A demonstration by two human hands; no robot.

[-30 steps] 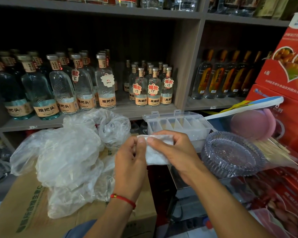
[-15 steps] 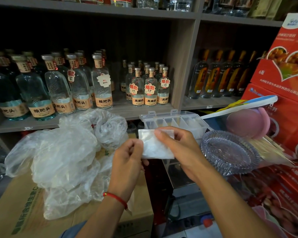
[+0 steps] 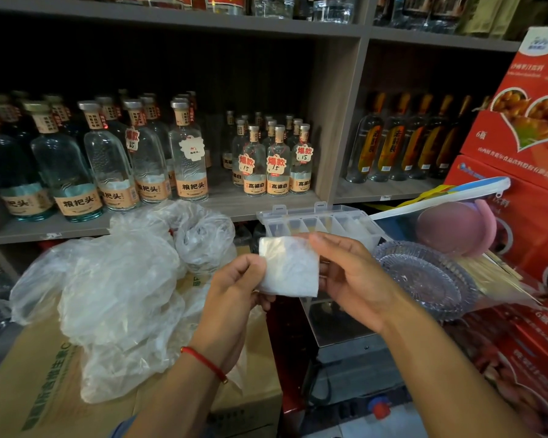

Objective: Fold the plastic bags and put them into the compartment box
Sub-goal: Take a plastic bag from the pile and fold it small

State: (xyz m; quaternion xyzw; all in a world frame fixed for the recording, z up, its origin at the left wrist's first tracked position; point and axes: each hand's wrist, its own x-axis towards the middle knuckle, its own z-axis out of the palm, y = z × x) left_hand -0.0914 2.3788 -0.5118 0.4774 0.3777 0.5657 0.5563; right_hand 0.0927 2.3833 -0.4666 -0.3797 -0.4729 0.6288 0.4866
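A loose heap of unfolded plastic bags (image 3: 117,279) lies on a cardboard carton (image 3: 45,384) at the left, spilling toward its far right corner, so by the look of it most of the folding is yet to do. Just right of the heap, held up in the air between both hands, is a folded bag (image 3: 290,267), pressed into a small flat square. Judging by its size it is at or close to its last fold and ready to go in.

The left hand (image 3: 234,286) pinches the square's left edge, fingers curled round it with the thumb on the near face. The right hand (image 3: 351,276) holds the right edge, its forefinger laid along the top and the remaining fingers bent behind the plastic; how firmly they press there cannot be told.

Just beyond the hands stands the compartment box (image 3: 317,222), clear, its lid tipped open at the back. The divided cells seem to hold some pale folded plastic already, more toward the right end, though the haze of the walls makes a count impossible. To the right of the box lie stacked glass dishes (image 3: 424,279).
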